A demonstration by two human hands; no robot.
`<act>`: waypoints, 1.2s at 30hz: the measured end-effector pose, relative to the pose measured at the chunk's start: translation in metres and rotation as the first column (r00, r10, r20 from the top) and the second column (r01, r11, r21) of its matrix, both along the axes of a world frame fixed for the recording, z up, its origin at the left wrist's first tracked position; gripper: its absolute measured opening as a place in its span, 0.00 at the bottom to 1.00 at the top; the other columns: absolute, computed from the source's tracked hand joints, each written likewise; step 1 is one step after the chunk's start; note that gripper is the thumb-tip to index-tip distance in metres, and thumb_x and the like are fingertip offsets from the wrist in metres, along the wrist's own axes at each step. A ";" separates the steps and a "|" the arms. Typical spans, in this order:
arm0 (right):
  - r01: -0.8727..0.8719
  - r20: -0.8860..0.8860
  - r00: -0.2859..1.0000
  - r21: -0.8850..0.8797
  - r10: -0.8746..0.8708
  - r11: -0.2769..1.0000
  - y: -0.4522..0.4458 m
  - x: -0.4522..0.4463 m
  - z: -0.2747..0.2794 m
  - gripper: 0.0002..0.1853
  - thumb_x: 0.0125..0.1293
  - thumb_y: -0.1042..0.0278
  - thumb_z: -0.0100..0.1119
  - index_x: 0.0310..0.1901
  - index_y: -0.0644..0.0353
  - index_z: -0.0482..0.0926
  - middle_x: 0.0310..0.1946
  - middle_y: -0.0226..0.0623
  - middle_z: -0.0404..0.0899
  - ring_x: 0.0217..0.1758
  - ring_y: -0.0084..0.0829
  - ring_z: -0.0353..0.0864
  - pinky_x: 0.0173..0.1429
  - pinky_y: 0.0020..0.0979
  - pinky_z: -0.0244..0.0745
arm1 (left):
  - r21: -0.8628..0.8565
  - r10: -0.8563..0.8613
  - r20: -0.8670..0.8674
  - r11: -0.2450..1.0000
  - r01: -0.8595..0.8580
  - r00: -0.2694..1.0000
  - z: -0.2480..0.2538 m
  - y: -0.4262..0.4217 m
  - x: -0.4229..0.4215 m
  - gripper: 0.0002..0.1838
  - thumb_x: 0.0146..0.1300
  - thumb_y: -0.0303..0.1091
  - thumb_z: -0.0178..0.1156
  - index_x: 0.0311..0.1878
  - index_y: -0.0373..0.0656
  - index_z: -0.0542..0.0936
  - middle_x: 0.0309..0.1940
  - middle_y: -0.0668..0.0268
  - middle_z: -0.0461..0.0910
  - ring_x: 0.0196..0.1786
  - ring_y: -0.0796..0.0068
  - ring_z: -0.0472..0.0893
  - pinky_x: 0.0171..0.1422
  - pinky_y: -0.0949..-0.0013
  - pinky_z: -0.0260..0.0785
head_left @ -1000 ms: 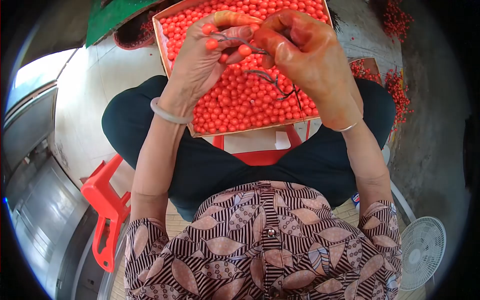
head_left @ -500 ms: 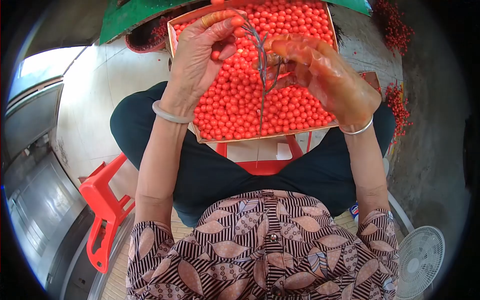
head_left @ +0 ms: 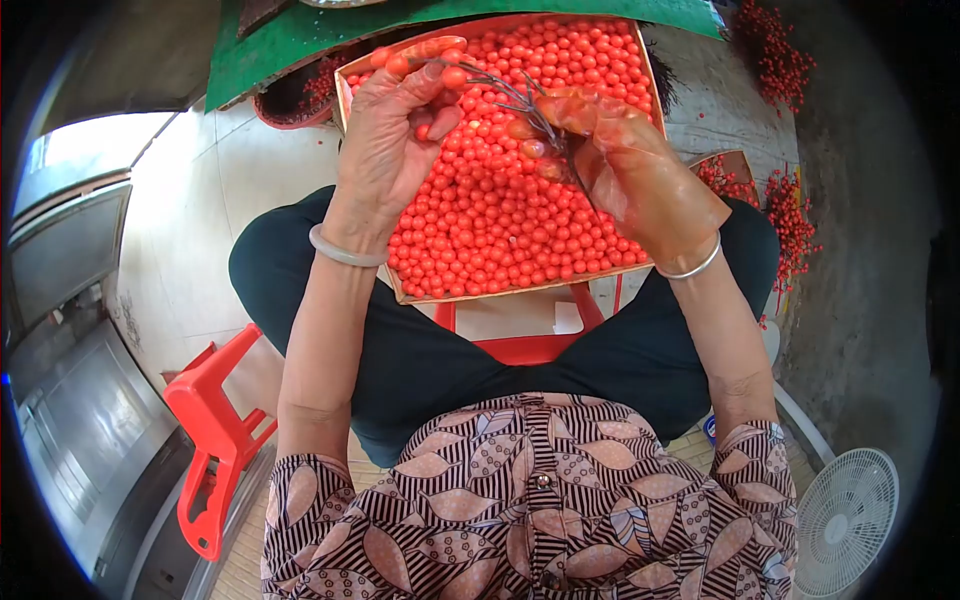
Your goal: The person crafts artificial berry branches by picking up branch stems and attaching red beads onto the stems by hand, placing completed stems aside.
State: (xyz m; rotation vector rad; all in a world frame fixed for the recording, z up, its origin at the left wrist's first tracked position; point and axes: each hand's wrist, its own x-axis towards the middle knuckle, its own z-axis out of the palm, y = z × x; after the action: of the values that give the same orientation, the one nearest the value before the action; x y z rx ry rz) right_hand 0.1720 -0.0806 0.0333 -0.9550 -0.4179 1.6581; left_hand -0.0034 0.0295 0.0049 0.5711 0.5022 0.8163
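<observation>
My left hand is closed at the fingertips by a red berry-like ball at the upper end of a dark, branched stem. A few more such balls are around its fingers, one against the palm side. My right hand, in a stained, translucent glove, is curled around the lower part of the stem; its fingers partly hide it. Both hands are above a shallow box heaped with loose red balls. The exact contact of the left fingertips is partly hidden.
The box rests on a red stool between my knees. A green board spans the far side. Berry sprays lie at right, near a small carton. Another red stool stands left, a white fan lower right.
The stem, which hung nearly upright, now slants between the hands, its lower end up by my right palm. My right hand has closed around it. My left hand is slightly lower.
</observation>
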 end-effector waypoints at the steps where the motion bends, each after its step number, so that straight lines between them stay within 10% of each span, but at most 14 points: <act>1: 0.027 0.077 0.997 0.002 -0.027 1.000 0.001 -0.002 0.007 0.11 0.63 0.64 0.53 0.39 0.63 0.77 0.41 0.36 0.76 0.43 0.28 0.78 0.42 0.25 0.76 | -0.003 0.010 0.009 1.000 -0.010 1.000 0.001 -0.002 0.001 0.07 0.61 0.24 0.55 0.43 0.38 0.76 0.38 0.62 0.80 0.34 0.81 0.77 0.23 0.82 0.53; 4: 0.011 0.474 0.879 0.090 -0.052 0.996 0.000 0.001 0.000 0.13 0.63 0.60 0.53 0.39 0.61 0.76 0.39 0.32 0.77 0.44 0.24 0.77 0.38 0.21 0.72 | -0.005 0.008 0.002 1.000 -0.008 1.000 0.002 -0.003 0.001 0.05 0.61 0.24 0.55 0.40 0.41 0.76 0.40 0.61 0.79 0.35 0.80 0.78 0.23 0.82 0.53; 9: 0.210 0.647 0.746 0.001 -0.161 0.978 0.009 -0.006 0.001 0.11 0.62 0.60 0.56 0.35 0.60 0.77 0.29 0.31 0.79 0.31 0.20 0.79 0.29 0.17 0.66 | -0.052 0.015 -0.015 0.999 -0.016 1.000 0.003 -0.003 0.005 0.03 0.60 0.24 0.55 0.36 0.42 0.77 0.41 0.61 0.79 0.35 0.78 0.77 0.24 0.82 0.55; 12: 0.190 0.678 0.713 0.060 -0.180 0.980 0.007 -0.011 0.013 0.12 0.62 0.61 0.55 0.35 0.62 0.78 0.26 0.33 0.79 0.26 0.19 0.78 0.26 0.16 0.65 | -0.176 0.179 -0.117 0.964 -0.198 0.977 0.005 -0.012 0.008 0.05 0.59 0.24 0.53 0.39 0.40 0.76 0.41 0.60 0.79 0.30 0.81 0.75 0.25 0.82 0.56; 16: 0.123 0.689 0.709 0.090 -0.151 0.988 0.005 -0.012 0.005 0.14 0.63 0.60 0.53 0.38 0.65 0.78 0.27 0.34 0.79 0.26 0.18 0.76 0.27 0.18 0.66 | 0.131 -0.154 -0.080 0.978 0.163 0.985 -0.024 -0.002 -0.007 0.16 0.63 0.33 0.52 0.51 0.34 0.72 0.42 0.61 0.78 0.43 0.74 0.78 0.40 0.80 0.71; 20: 0.068 0.653 0.741 0.159 -0.156 0.985 0.000 -0.015 0.007 0.12 0.62 0.65 0.50 0.35 0.67 0.77 0.22 0.33 0.74 0.24 0.18 0.69 0.28 0.23 0.65 | 0.096 -0.283 0.112 0.957 0.273 0.953 -0.039 -0.003 -0.009 0.20 0.65 0.38 0.52 0.54 0.34 0.70 0.43 0.63 0.78 0.41 0.77 0.79 0.38 0.82 0.70; 22: 0.020 0.681 0.721 0.168 -0.130 0.986 -0.004 -0.016 0.012 0.10 0.62 0.68 0.49 0.33 0.67 0.76 0.18 0.33 0.70 0.22 0.19 0.65 0.28 0.26 0.64 | 0.146 -0.161 -0.130 0.973 0.179 0.978 -0.010 -0.017 0.005 0.21 0.65 0.38 0.52 0.56 0.34 0.70 0.41 0.65 0.78 0.37 0.80 0.78 0.35 0.83 0.70; 36: -0.072 0.725 0.687 0.009 0.044 0.997 -0.006 -0.017 0.009 0.13 0.63 0.66 0.47 0.30 0.70 0.72 0.16 0.43 0.63 0.20 0.27 0.63 0.27 0.31 0.62 | 0.157 -0.170 -0.292 0.962 0.222 0.941 0.006 -0.022 0.010 0.13 0.60 0.33 0.58 0.47 0.39 0.76 0.33 0.70 0.79 0.30 0.89 0.76 0.25 0.89 0.62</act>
State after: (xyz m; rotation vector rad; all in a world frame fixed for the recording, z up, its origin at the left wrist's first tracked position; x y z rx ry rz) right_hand 0.1547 -0.0865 0.0420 -1.5814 -1.0197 1.2492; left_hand 0.0068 0.0077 0.0108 0.9044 0.6159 0.5975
